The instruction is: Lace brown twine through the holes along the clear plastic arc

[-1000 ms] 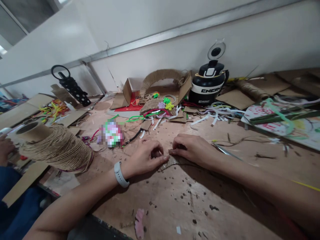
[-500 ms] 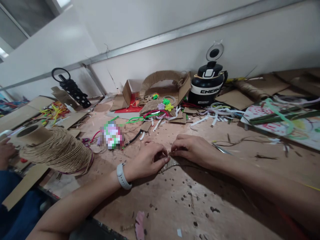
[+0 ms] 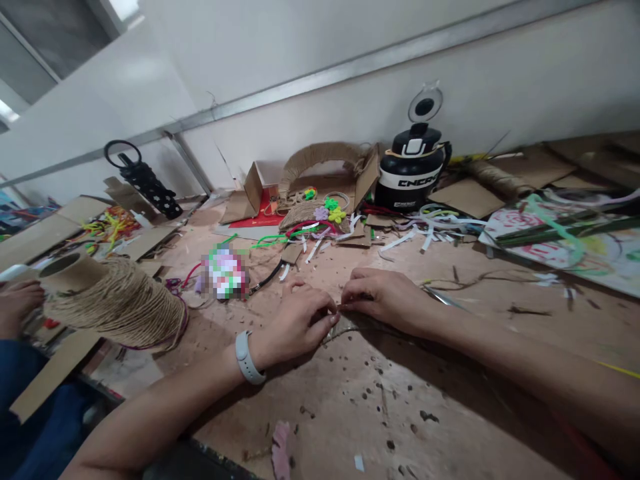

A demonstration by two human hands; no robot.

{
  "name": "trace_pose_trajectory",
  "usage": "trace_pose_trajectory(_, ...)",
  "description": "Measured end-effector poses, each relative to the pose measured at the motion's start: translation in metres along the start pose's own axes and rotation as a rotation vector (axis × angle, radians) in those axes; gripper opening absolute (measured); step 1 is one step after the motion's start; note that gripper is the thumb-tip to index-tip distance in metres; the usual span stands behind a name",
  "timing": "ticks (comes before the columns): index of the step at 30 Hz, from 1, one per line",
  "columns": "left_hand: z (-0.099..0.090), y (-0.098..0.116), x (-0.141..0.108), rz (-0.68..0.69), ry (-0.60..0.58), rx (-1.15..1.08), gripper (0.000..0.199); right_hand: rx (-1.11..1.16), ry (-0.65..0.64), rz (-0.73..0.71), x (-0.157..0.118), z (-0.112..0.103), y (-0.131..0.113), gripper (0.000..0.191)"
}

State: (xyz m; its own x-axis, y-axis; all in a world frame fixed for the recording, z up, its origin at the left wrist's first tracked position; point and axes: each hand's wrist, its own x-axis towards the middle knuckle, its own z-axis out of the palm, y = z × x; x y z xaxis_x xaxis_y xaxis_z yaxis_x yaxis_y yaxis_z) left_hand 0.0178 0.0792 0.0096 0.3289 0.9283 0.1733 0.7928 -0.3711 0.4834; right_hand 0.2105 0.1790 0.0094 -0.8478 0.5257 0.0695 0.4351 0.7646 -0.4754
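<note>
My left hand [image 3: 300,317], with a pale band on its wrist, has its thumb and fingers pinched together over the wooden table [image 3: 350,413]. Fingertip to fingertip with it, my right hand [image 3: 377,297] is closed too, its fingers bent inward. Between and just below them lies a small brownish, partly shiny piece [image 3: 343,327], mostly covered by the fingers. Both hands grip at this piece; its exact shape cannot be made out. Metal scissors or a similar tool [image 3: 443,297] lie beside my right wrist, partly hidden by the forearm.
A large twine spool [image 3: 120,303] stands at the left, near another person's hand [image 3: 20,303]. Behind are a black-and-white bottle [image 3: 413,173], a twine-wrapped arch [image 3: 323,157], cardboard and pipe cleaners. A pink scrap [image 3: 281,450] lies at the front edge.
The view has shifted slightly. My hands remain pinched together at nearly the same place. At the far left, the other person's hand has moved a little.
</note>
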Motion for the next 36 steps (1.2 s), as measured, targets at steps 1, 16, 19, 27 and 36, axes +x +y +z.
trace_pose_trajectory(1,0.000,-0.001,-0.001,-0.008,0.026,-0.017,0.009,0.001,-0.002,0.000,0.000,0.000,0.000,0.013)
trace_pose_trajectory(16,0.007,0.004,-0.003,-0.072,0.143,-0.034,0.005,-0.013,-0.035,0.026,-0.002,-0.005,-0.003,0.011)
trace_pose_trajectory(19,0.007,0.004,-0.003,-0.070,0.131,-0.035,0.003,-0.020,-0.026,0.026,-0.001,-0.003,-0.003,0.012)
trace_pose_trajectory(27,0.007,0.005,-0.003,-0.070,0.123,-0.041,0.001,0.008,-0.037,0.036,0.000,-0.008,-0.004,0.012)
trace_pose_trajectory(36,0.009,0.004,-0.003,-0.055,0.134,-0.047,0.007,0.082,-0.049,0.004,0.003,-0.009,0.006,0.008)
